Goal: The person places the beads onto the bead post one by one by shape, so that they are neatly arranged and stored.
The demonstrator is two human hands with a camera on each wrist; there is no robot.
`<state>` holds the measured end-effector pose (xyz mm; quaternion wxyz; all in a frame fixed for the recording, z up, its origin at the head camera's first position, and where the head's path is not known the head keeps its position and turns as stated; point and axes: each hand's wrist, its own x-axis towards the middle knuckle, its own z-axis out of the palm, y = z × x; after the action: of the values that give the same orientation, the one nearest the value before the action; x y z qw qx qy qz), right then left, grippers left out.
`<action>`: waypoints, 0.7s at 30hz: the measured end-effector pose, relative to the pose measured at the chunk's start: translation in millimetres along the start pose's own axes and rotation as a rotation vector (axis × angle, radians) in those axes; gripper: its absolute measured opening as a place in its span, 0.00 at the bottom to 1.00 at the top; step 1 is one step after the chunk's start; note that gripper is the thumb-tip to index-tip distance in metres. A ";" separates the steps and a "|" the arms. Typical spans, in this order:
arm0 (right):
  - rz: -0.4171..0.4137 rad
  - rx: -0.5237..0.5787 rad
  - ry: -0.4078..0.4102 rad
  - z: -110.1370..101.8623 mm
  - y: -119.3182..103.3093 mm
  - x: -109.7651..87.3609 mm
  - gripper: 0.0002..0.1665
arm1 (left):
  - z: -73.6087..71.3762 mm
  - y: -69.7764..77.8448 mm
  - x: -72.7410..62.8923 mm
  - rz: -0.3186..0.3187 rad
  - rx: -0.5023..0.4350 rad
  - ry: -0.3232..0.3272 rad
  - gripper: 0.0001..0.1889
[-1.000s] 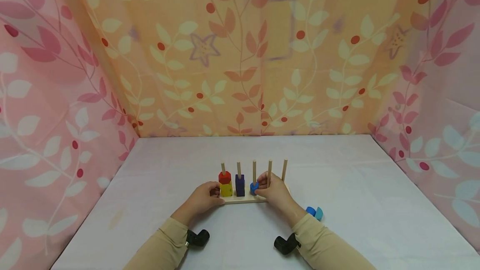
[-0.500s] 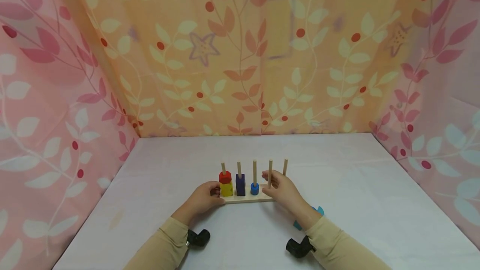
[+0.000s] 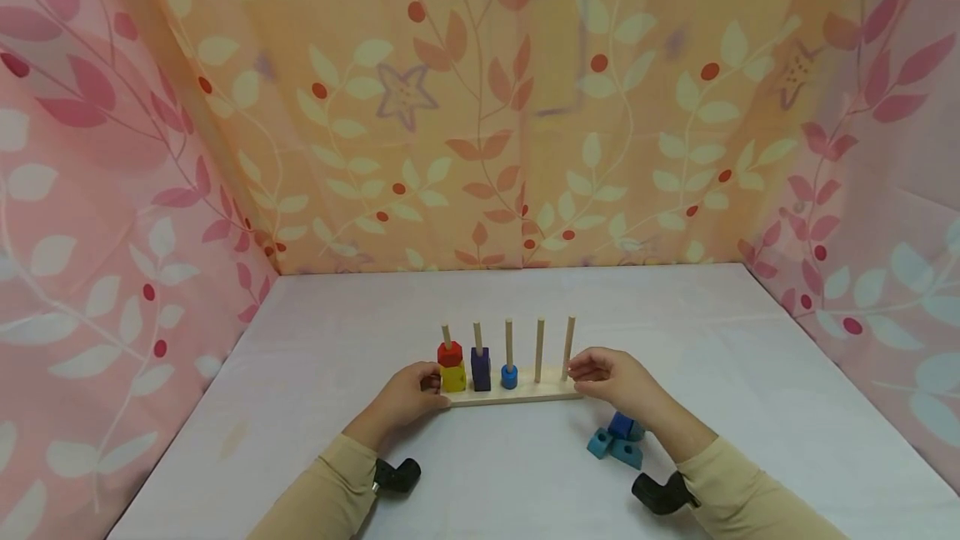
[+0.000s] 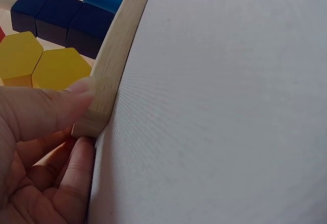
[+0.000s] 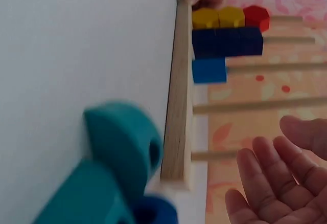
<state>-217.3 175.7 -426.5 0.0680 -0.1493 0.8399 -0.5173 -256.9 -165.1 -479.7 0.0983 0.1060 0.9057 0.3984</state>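
Three pegs (image 3: 477,337) loaded, 2 bare on the board (image 3: 517,397), btm center; loose blocks (image 3: 622,447) btm right prob. left to do. L hand (image 3: 408,391) pinches board end; R hand (image 3: 615,377) relaxed, holding nothing.

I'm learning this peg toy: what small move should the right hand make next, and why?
Probably lower the right hand to the loose blue block and pick it up. The hand holds nothing, the block lies close by, and the third peg from the left carries one blue piece with room above.
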 end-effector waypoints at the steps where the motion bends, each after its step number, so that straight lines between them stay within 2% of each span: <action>1: 0.011 -0.009 -0.011 -4.0 2.3 -2.1 0.16 | -0.1 0.2 -0.1 -0.001 0.000 0.001 0.21; 7: 0.114 -0.077 -0.062 -26.6 14.7 -13.9 0.15 | -0.4 1.5 -0.8 -0.003 0.006 0.005 0.20; 11: 0.138 -0.107 -0.078 -40.6 22.6 -19.3 0.15 | -0.1 0.2 -0.4 -0.003 0.008 0.009 0.23; 15: 0.127 -0.139 -0.144 -47.8 29.2 -24.1 0.16 | 0.5 -1.6 0.3 0.013 0.022 0.019 0.22; 18: 0.102 -0.140 -0.221 -48.3 32.2 -27.1 0.17 | 1.0 -2.6 0.5 0.024 0.036 0.023 0.21; 21: 0.087 -0.149 -0.266 -46.9 32.8 -28.7 0.17 | 1.4 -2.3 0.5 0.026 0.040 0.024 0.20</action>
<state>-208.6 238.5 -435.4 0.1896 -0.1846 0.8652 -0.4259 -257.2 -165.6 -482.4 0.0803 0.1149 0.9132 0.3827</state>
